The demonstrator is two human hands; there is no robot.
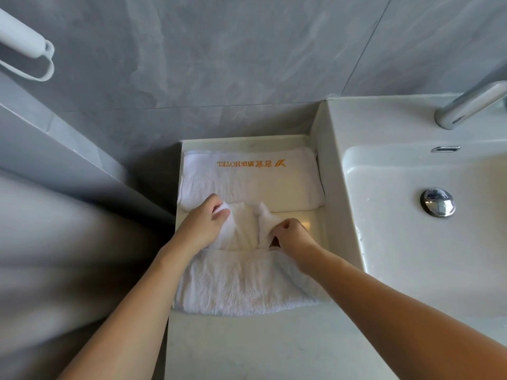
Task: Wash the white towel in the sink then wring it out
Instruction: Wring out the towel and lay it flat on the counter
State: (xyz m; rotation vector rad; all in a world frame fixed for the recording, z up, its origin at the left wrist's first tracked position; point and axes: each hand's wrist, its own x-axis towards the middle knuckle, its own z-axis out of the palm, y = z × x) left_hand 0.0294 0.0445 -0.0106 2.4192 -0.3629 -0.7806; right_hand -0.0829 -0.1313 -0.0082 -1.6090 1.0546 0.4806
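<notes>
A white towel (241,283) lies on the counter left of the sink, its far edge lifted into two bunched corners. My left hand (203,226) grips the left corner, with cloth showing between the fingers. My right hand (295,239) pinches the right corner. The white sink (411,242) is to the right, dry-looking, with a chrome drain plug (437,202).
A second folded white towel with orange hotel lettering (252,179) lies just behind my hands against the grey wall. A chrome faucet (466,108) stands at the sink's back right. A white hair dryer (24,42) hangs at upper left. The pale counter (247,352) runs toward me.
</notes>
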